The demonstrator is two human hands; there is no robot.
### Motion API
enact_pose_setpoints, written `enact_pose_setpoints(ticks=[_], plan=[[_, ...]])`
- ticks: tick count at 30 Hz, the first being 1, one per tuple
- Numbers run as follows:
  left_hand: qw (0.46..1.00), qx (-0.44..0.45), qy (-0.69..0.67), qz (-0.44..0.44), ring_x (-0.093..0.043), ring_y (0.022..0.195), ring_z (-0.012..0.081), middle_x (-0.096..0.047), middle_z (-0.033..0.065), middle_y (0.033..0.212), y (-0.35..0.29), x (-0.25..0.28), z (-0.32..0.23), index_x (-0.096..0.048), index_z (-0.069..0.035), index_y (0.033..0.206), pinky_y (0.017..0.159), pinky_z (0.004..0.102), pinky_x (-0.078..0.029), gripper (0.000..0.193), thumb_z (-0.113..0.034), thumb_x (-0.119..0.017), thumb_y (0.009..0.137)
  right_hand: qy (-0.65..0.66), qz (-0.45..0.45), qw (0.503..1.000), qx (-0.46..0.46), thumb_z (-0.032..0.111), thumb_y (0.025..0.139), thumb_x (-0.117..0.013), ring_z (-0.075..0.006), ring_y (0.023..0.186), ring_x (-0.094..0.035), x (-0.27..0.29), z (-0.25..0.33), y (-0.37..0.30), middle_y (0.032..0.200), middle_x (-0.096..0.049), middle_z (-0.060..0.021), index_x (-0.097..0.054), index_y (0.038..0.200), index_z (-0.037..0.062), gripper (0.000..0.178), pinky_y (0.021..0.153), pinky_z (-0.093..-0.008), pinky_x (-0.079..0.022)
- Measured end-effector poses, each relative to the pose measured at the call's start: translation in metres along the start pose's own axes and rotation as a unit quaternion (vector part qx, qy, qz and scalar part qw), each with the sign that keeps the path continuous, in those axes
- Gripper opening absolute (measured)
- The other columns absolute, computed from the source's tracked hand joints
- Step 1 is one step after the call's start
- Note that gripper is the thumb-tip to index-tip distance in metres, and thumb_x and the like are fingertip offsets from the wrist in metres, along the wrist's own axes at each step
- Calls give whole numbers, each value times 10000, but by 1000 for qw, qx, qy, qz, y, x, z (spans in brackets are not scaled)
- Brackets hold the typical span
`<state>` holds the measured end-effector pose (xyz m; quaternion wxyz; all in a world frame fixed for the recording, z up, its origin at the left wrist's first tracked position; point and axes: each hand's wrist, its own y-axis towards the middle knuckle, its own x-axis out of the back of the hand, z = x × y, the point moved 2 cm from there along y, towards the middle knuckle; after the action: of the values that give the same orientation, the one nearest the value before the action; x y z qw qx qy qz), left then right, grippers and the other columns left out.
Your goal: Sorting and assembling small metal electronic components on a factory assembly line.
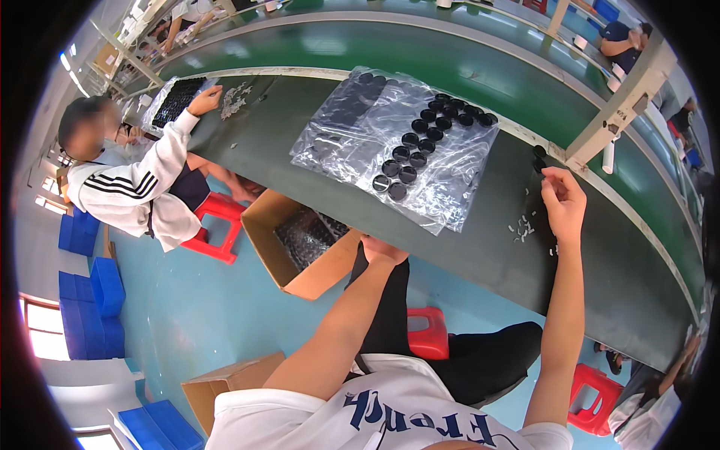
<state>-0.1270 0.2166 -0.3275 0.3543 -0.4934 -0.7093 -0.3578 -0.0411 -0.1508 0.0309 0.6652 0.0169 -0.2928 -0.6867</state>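
Note:
My right hand (564, 201) is at the right part of the dark table, its fingers curled closed. Its fingertips are beside or touching small black round caps (539, 152); whether it holds one is hidden. Below it lie scattered small white bits (521, 226). My left hand (384, 249) is low at the table's front edge, near an open carton, with its fingers mostly hidden. On the table between the hands, a clear plastic bag (450, 191) lies flat. Several black round caps (400, 154) rest on it in a slanted double line, turning right at the far end.
An open cardboard box (300, 281) with plastic-wrapped contents stands below the table. A co-worker in a white top (127, 199) sits at the left, reaching over the table. A white post (626, 97) rises at the right. Red stools (427, 332) and blue bins (90, 315) stand on the floor.

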Motion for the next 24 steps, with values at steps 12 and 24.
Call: enact_pose_setpoints(ticks=[12, 24], plan=[[950, 45, 224, 213, -379, 1519, 299, -441, 59, 1623, 4, 105, -94, -456, -199, 1554, 1169, 531, -354, 707, -581, -535, 965, -24, -4, 1000, 8, -1, 968, -653, -6, 730, -501, 10, -9, -4, 894, -611, 52, -697, 1111, 10, 150, 666, -183, -399], [989, 43, -135, -38, -448, 1473, 319, -439, 69, 1632, 1, 7, -14, -402, -194, 1597, 1153, 617, -339, 803, -640, -525, 940, 23, 13, 1000, -1, 39, 997, -665, -26, 748, -531, -1, -22, 3, 946, -650, 38, -711, 1174, 54, 184, 641, -199, -412]])
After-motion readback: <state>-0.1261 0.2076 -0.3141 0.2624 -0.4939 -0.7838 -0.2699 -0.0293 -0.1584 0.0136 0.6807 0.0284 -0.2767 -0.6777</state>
